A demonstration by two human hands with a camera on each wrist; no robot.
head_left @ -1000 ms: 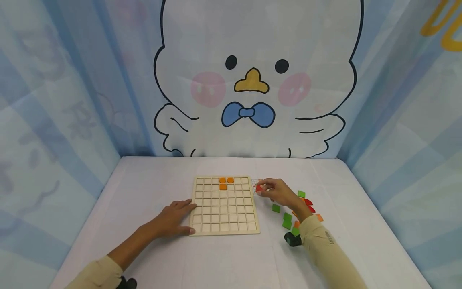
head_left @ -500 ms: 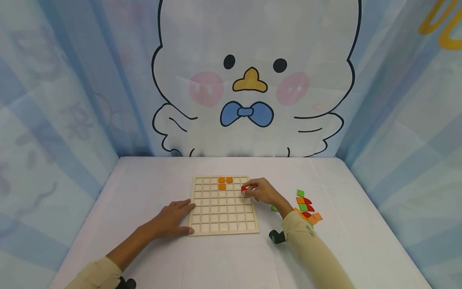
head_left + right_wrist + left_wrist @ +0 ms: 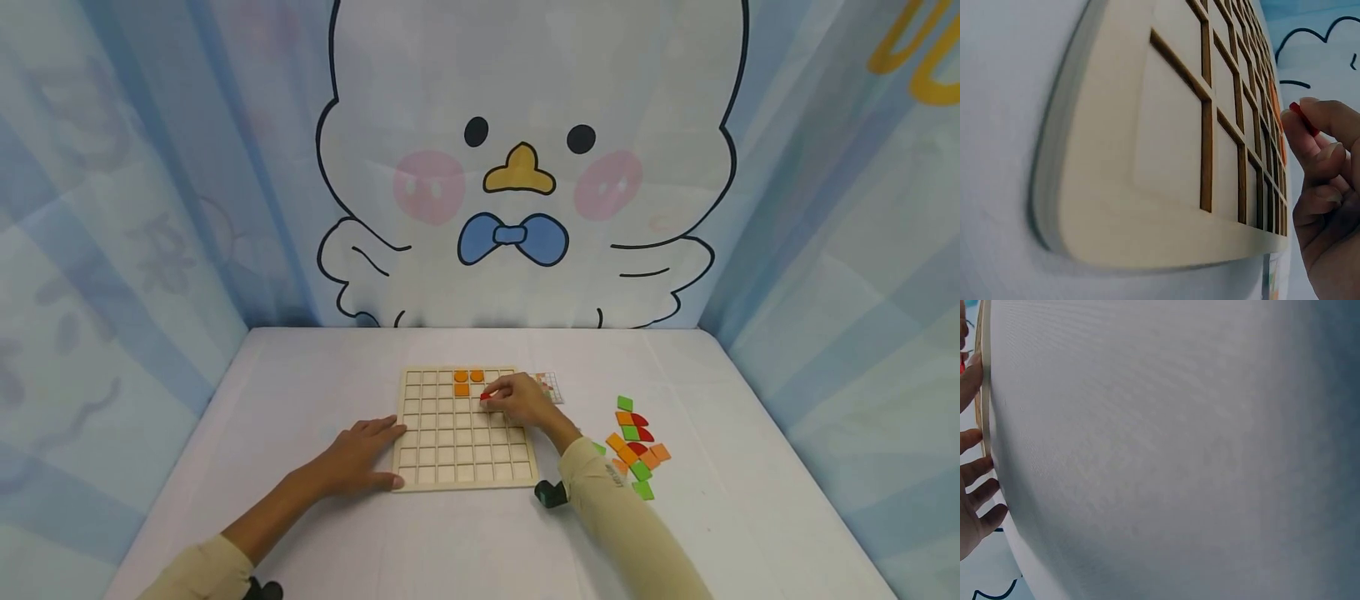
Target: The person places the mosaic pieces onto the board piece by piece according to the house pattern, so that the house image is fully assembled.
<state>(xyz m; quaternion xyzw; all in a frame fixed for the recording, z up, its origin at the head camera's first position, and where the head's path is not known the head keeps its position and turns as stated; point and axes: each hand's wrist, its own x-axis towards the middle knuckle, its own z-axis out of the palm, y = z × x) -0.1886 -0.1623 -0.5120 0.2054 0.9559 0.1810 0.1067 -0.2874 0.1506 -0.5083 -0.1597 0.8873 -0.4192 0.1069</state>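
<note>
A wooden grid board lies on the white table. Two orange round pieces and an orange square tile sit in cells near its far edge. My left hand rests along the board's left edge, fingers spread and fairly straight, touching it. Between thumb and finger, my right hand pinches a small red piece over the upper right part of the board. In the right wrist view the red piece shows edge-on between the fingertips, so its full outline is hidden.
A small printed pattern card lies right of the board, partly behind my right hand. Farther right are loose green squares, orange tiles and red rounded pieces. A printed curtain stands behind the table.
My right hand has carried the red piece leftward, from beside the card to over the board. More of the loose tiles and the card now show. My left hand stays at the board's edge.
</note>
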